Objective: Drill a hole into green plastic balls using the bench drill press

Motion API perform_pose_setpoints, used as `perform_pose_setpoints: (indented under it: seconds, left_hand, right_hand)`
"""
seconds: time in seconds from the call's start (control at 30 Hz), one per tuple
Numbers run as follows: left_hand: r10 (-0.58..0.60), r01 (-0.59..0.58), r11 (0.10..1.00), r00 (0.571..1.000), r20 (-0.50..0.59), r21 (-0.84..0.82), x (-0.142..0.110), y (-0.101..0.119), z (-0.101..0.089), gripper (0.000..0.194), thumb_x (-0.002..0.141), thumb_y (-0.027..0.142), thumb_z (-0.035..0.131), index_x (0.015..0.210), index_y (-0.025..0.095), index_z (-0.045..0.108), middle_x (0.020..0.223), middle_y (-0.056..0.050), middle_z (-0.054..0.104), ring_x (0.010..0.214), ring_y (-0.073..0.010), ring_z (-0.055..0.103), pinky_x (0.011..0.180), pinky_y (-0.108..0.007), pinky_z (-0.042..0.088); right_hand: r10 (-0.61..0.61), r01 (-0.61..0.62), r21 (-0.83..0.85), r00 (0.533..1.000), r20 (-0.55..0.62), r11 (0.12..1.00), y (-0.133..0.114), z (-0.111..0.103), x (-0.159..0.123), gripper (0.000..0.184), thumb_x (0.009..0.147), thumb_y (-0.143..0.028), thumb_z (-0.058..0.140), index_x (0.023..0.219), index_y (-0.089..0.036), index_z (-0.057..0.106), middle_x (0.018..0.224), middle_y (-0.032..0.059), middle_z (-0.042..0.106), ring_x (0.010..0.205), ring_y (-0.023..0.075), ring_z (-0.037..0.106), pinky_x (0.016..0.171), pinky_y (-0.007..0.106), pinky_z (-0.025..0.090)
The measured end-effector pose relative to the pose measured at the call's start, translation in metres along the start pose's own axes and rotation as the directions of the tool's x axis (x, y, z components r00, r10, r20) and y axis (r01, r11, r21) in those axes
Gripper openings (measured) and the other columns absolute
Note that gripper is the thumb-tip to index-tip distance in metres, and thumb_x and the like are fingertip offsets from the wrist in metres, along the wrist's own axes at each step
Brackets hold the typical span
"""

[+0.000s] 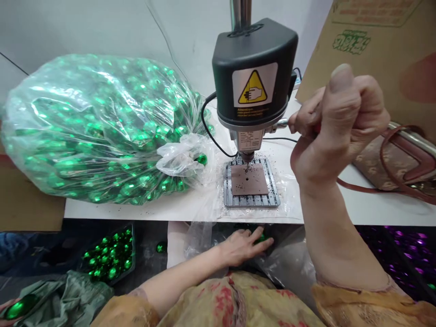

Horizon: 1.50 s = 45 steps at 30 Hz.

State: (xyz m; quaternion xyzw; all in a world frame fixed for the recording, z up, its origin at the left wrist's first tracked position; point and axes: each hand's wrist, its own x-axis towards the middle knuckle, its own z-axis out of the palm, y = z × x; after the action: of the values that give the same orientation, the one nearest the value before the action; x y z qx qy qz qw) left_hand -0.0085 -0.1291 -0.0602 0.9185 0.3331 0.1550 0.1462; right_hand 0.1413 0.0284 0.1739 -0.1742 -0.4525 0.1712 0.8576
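My right hand (335,118) is closed, raised at the right side of a small bench drill press (255,77), with its fingers wrapped round the feed lever (282,123). A thin drill bit (247,167) points down at a brown square plate (254,184) with a dark hole, lying on the slotted metal base (275,200). Below the table edge, my left hand (243,245) reaches forward with fingers spread. A shiny green ball (261,237) shows partly beneath those fingers; the palm side is hidden. Dark shavings are scattered over the plate and base.
A tied clear bag (98,131) full of green balls fills the table's left. Lower left are a tray (133,254) of green balls and another person's fingers (7,305) at a green ball. A cardboard box (384,54) and a strapped bag (374,165) stand right, purple balls (408,250) below.
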Motion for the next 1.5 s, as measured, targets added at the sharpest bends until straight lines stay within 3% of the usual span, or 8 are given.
perform_pose_setpoints:
  seconds: [0.1,0.23,0.37,0.47,0.6,0.7,0.83,1.5]
  left_hand:
    - [0.111,-0.098,0.993,0.968,-0.227,0.068,0.007,-0.024,-0.026,0.032,0.092,0.028,0.054,0.122,0.037,0.065,0.116,-0.008,0.072,0.07,-0.0192,0.063,0.057,-0.033,0.05]
    - [-0.363,0.408,0.912,0.766,-0.53,-0.035,0.041,-0.098,-0.092,0.028,0.092,0.016,0.047,0.11,0.023,0.068,0.111,-0.014,0.068,0.097,-0.0265,0.064,0.087,-0.042,0.054]
    - [-0.554,0.571,0.803,0.607,-0.57,-0.172,0.07,-0.171,-0.137,0.007,0.081,0.018,0.066,0.088,0.018,0.066,0.109,-0.015,0.065,0.12,-0.0382,0.053,0.111,-0.063,0.037]
    - [-0.58,0.57,0.794,0.606,-0.545,-0.212,0.073,-0.186,-0.145,0.014,0.075,0.021,0.074,0.085,0.019,0.065,0.098,-0.013,0.065,0.113,-0.0376,0.057,0.111,-0.066,0.035]
    - [-0.612,0.468,0.791,0.582,-0.536,-0.395,0.065,-0.149,-0.132,0.042,0.077,0.037,0.078,0.112,0.02,0.06,0.102,-0.008,0.065,0.099,-0.0257,0.064,0.098,-0.047,0.052]
    - [-0.731,0.275,0.597,0.573,-0.37,-0.754,0.066,-0.108,-0.116,0.05,0.083,0.054,0.07,0.117,0.02,0.055,0.099,-0.007,0.068,0.086,-0.0195,0.067,0.075,-0.035,0.057]
    - [-0.739,0.159,0.423,0.63,-0.238,-0.892,0.078,-0.083,-0.099,0.06,0.077,0.061,0.075,0.116,0.019,0.057,0.109,-0.01,0.07,0.095,-0.0201,0.068,0.076,-0.032,0.058]
    - [-0.471,0.239,0.857,0.724,-0.504,-0.457,0.098,-0.075,-0.079,0.048,0.077,0.029,0.082,0.119,0.021,0.062,0.117,-0.009,0.067,0.111,-0.0261,0.062,0.097,-0.041,0.05]
  right_hand:
    - [0.0,0.0,-0.001,1.0,0.008,1.0,0.001,-0.001,0.0,0.039,0.085,-0.039,0.065,0.06,-0.021,0.04,0.043,-0.0095,0.037,0.039,0.004,0.033,0.044,0.027,0.026]
    - [0.006,-0.006,0.0,1.0,0.017,1.0,-0.001,-0.001,0.0,0.038,0.086,-0.038,0.063,0.06,-0.021,0.04,0.045,-0.0092,0.037,0.041,0.003,0.037,0.046,0.025,0.027]
    - [0.009,-0.009,0.01,1.0,0.002,1.0,-0.002,0.0,-0.001,0.039,0.085,-0.037,0.064,0.06,-0.021,0.039,0.045,-0.0087,0.036,0.041,0.0039,0.036,0.045,0.026,0.024]
    - [0.022,-0.022,0.023,1.0,0.019,0.999,-0.002,-0.001,-0.002,0.038,0.086,-0.036,0.064,0.06,-0.021,0.04,0.046,-0.0078,0.038,0.041,0.0049,0.036,0.046,0.027,0.025]
    - [0.026,-0.028,0.038,0.998,0.05,0.999,-0.001,-0.002,-0.001,0.037,0.086,-0.037,0.064,0.062,-0.021,0.04,0.047,-0.0081,0.039,0.041,0.0053,0.038,0.045,0.027,0.027]
    - [0.004,-0.007,0.05,0.999,0.042,0.999,0.0,-0.002,-0.001,0.038,0.084,-0.039,0.066,0.061,-0.021,0.04,0.046,-0.0085,0.039,0.04,0.0056,0.038,0.044,0.027,0.025]
    - [0.023,-0.025,0.03,0.999,0.04,0.999,-0.003,-0.001,-0.002,0.036,0.087,-0.037,0.061,0.063,-0.021,0.04,0.048,-0.0082,0.038,0.043,0.0038,0.038,0.047,0.025,0.028]
    - [0.04,-0.03,-0.123,0.997,0.073,0.992,-0.002,-0.004,-0.002,0.043,0.087,-0.051,0.056,0.064,-0.021,0.036,0.051,-0.0071,0.036,0.044,0.0026,0.034,0.047,0.024,0.03]
